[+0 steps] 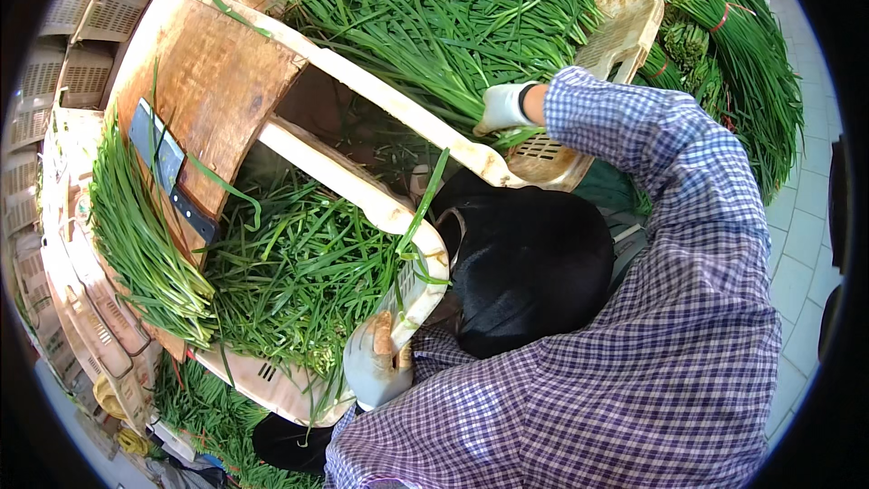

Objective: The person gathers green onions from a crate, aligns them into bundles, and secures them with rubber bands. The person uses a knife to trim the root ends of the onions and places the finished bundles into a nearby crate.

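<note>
My right hand [506, 109], in a whitish glove, is closed at the stem ends of loose Chinese chives [441, 27] heaped in a cream plastic crate [407, 109]. My left hand [380, 360], in a stained glove, grips the near corner rim of a second plastic crate [431, 299]. Inside that crate lie loose chive leaves and trimmings [305, 265]. A wooden board [204, 61] rests across the crates on the far side. On it lie a cleaver [159, 146] with a black riveted handle and a thick sheaf of chives [142, 238].
Chive bundles tied with red bands [733, 20] are piled at upper right on a tiled floor [801, 238]. More chives [204, 407] lie below the near crate. Stacked plastic crates [88, 312] line the left side. My black-clad knee [529, 265] is between the crates.
</note>
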### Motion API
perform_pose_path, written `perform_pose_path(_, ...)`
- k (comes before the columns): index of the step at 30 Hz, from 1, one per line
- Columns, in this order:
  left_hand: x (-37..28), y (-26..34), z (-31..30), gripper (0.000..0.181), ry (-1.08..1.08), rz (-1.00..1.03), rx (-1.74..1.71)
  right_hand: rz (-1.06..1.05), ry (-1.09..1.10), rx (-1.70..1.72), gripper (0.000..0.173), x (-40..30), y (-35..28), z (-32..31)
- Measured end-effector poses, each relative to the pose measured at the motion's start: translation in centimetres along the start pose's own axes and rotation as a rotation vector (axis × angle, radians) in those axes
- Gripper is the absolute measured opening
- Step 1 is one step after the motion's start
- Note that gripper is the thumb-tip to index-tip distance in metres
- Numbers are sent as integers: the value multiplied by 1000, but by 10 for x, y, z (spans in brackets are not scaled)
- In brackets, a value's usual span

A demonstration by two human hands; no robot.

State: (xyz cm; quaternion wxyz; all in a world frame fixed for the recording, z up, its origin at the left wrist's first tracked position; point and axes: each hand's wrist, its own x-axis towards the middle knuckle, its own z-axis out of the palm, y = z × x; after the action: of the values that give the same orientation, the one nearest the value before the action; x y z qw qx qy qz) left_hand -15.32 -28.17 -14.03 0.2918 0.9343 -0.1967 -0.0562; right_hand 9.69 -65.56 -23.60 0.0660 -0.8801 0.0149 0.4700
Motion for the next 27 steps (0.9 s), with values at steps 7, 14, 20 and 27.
perform_pose_path(7,6,2,-4,60,-23,13,13,-96,-158,-340,36,44,-23,46)
perform_pose_path(14,0,7,-5,59,-38,-80,14,-102,-181,241,49,-30,8,-82)
perform_pose_path(20,6,20,-9,53,-69,-388,-422,-255,172,1040,20,-73,64,-113)
perform_pose_path(27,166,71,-50,63,10,-463,-1399,-362,358,826,30,-143,-25,-92)
